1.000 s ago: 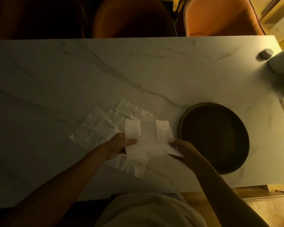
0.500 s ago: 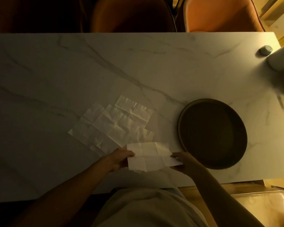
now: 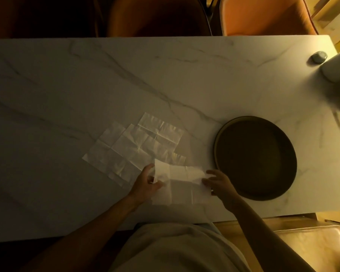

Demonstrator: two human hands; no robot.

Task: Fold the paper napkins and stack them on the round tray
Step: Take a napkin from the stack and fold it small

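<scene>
A white paper napkin [image 3: 180, 183] lies partly folded on the marble table near its front edge. My left hand [image 3: 145, 183] pinches the napkin's left edge, and my right hand [image 3: 218, 183] pinches its right edge. Several unfolded, creased napkins [image 3: 133, 148] are spread flat just behind and to the left of it. The dark round tray [image 3: 217, 154] sits to the right of the held napkin, close to my right hand, with nothing visible in it.
The marble table [image 3: 106, 85] stretches wide to the left and back. A small grey round object [image 3: 319, 56] and a white cylinder [image 3: 338, 67] stand at the back right corner. Orange chairs [image 3: 263, 16] line the far side.
The napkin has come down from mid-air onto the table near the front edge, with its far half folding toward me. Both hands moved slightly closer and keep hold of its side edges.
</scene>
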